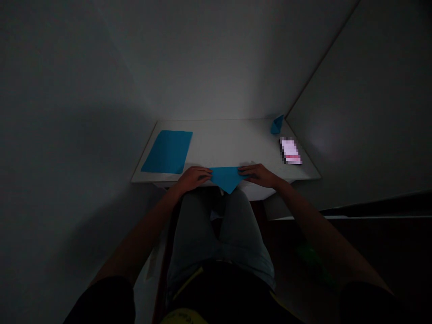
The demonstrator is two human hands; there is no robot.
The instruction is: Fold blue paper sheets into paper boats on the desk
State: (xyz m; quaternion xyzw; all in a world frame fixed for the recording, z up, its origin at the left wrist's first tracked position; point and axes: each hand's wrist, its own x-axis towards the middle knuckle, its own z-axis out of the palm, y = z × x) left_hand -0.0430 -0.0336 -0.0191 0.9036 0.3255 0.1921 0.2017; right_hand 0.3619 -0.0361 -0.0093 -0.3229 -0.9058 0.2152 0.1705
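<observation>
Well, this is a dim view looking down from a person's head. Pale grey walls (216, 58) meet in a corner behind a white table (232, 139), which spans the middle of the scene. The person's legs, in grey trousers (202, 229), are just below the table's near edge, and both bare forearms reach forward over it. (The room is dark, so a green shape (312, 263) on the floor at lower right is too dim to identify.)

Near the table's left edge, a flat rectangular sheet of blue paper (167, 151) lies at a slant. At the middle of the near edge is the folded blue paper (227, 177), a wide triangle whose point hangs over the edge toward the person's lap. The left hand (193, 178) and right hand (259, 175) are apart, one at each end of the long fold, and both are clamped on the paper.

Toward the right edge lies a phone (290, 151), its lit screen blurred and unreadable. Beyond it, in the far right corner of the table, a small folded blue paper piece (276, 124) stands tilted.
</observation>
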